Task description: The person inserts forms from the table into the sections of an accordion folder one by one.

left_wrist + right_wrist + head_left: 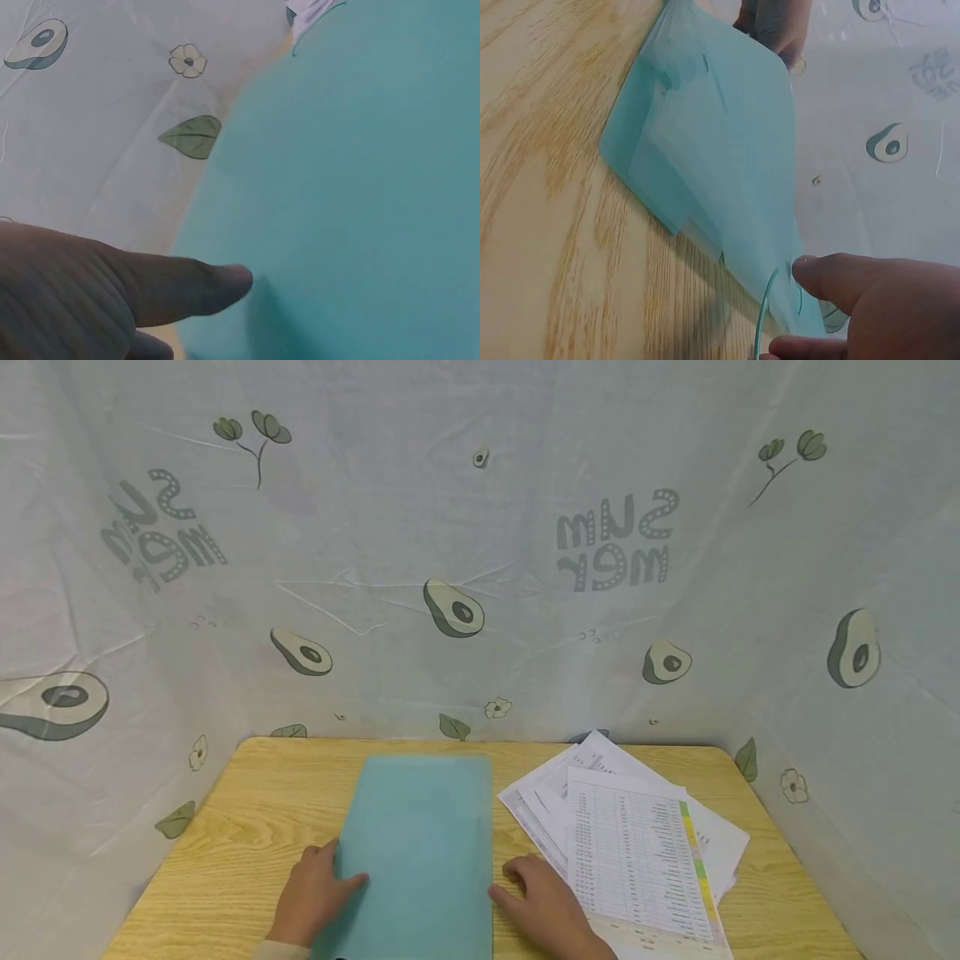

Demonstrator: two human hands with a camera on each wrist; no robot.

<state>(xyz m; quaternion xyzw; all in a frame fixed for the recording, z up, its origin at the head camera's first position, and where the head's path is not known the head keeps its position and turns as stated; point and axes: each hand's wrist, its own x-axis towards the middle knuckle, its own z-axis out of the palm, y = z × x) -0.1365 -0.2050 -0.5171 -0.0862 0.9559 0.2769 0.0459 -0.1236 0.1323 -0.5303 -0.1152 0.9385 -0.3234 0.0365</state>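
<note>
A teal folder (427, 852) lies lengthwise on the table in the head view. My left hand (315, 889) grips its left edge; the thumb (214, 289) lies over the cover while other fingers go round the side, partly hidden. At the opposite edge is my right hand (543, 902), its fingers curled. The right wrist view shows its thumb (825, 274) against the folder's edge and lower fingertips at a thin teal elastic cord (762, 315), which bows out from the folder. Paler translucent layers (697, 150) of the folder show along this side.
Several printed sheets (637, 852) lie fanned out right of the folder, the top one a table with a green and yellow column. The wooden table (255, 810) meets a white curtain (375, 527) with avocado prints at the back and sides.
</note>
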